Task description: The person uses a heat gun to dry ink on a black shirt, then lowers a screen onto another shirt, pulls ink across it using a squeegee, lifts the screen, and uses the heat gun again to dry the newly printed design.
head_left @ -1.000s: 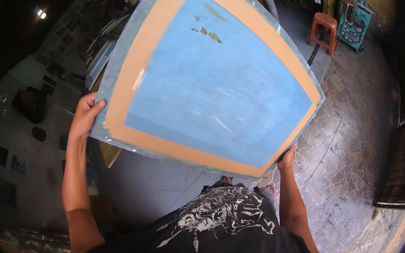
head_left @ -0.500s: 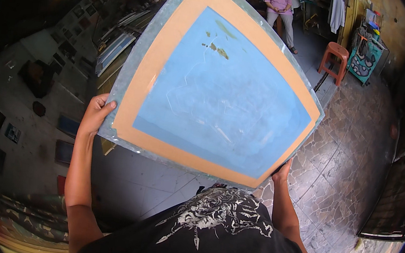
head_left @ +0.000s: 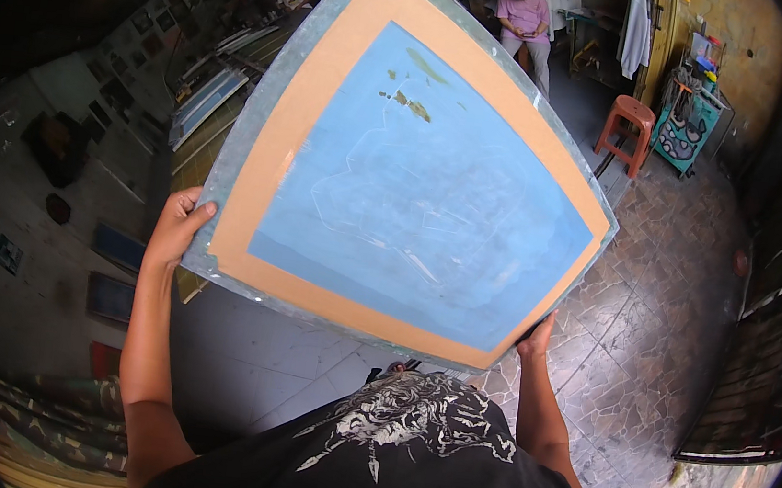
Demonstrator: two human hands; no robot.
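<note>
A large screen-printing frame (head_left: pixel 414 208) is held up in front of my chest, tilted. It has a blue panel, a wide tan tape border and a scuffed grey outer rim. Olive smudges and pale scratch-like lines mark the blue. My left hand (head_left: pixel 179 225) grips the lower left rim, its thumb on the face and the other fingers partly hidden behind. At the lower right edge, my right hand (head_left: pixel 538 336) supports the frame from beneath, most of its fingers out of sight behind it.
A person in a pink top (head_left: pixel 525 23) sits at the back. An orange plastic stool (head_left: pixel 628 131) and a teal cart (head_left: pixel 689 129) stand at the right rear. More flat framed panels (head_left: pixel 209 108) are stacked at left. Stone-patterned tile floor (head_left: pixel 640 263) lies to the right.
The view has shifted slightly, so the frame and both hands sit a little farther left in the picture. My grip on the frame looks the same.
</note>
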